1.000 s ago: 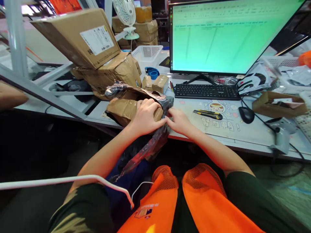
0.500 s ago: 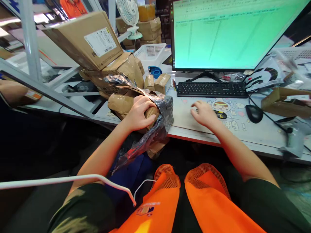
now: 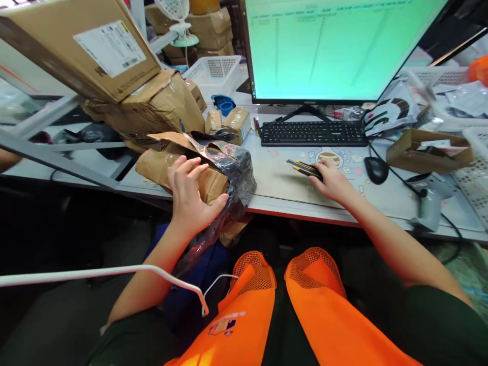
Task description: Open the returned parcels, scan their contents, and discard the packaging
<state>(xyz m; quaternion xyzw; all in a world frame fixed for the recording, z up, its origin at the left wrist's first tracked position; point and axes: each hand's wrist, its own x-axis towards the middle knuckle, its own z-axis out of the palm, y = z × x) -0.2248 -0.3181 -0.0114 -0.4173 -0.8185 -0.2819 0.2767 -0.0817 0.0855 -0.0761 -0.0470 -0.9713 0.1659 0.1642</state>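
My left hand (image 3: 190,195) lies on a crumpled brown paper parcel (image 3: 163,165) at the desk's front edge, fingers stretched and apart. Shiny black plastic wrap (image 3: 238,170) is peeled off the parcel and hangs over the edge toward my lap. Further right, my right hand (image 3: 333,180) is curled round the handle of a yellow and black utility knife (image 3: 301,168) on the printed desk mat (image 3: 282,185).
A green-lit monitor (image 3: 335,46) and black keyboard (image 3: 312,133) stand behind the mat, a mouse (image 3: 375,169) and barcode scanner (image 3: 432,201) to the right. Stacked cardboard boxes (image 3: 87,46), small taped boxes (image 3: 236,122) and a white basket (image 3: 215,73) crowd the left rear. Another person's arm (image 3: 7,160) shows at far left.
My right hand left the parcel, moved right across the mat and closed on the utility knife. My left hand loosened from gripping the parcel to resting open on it.
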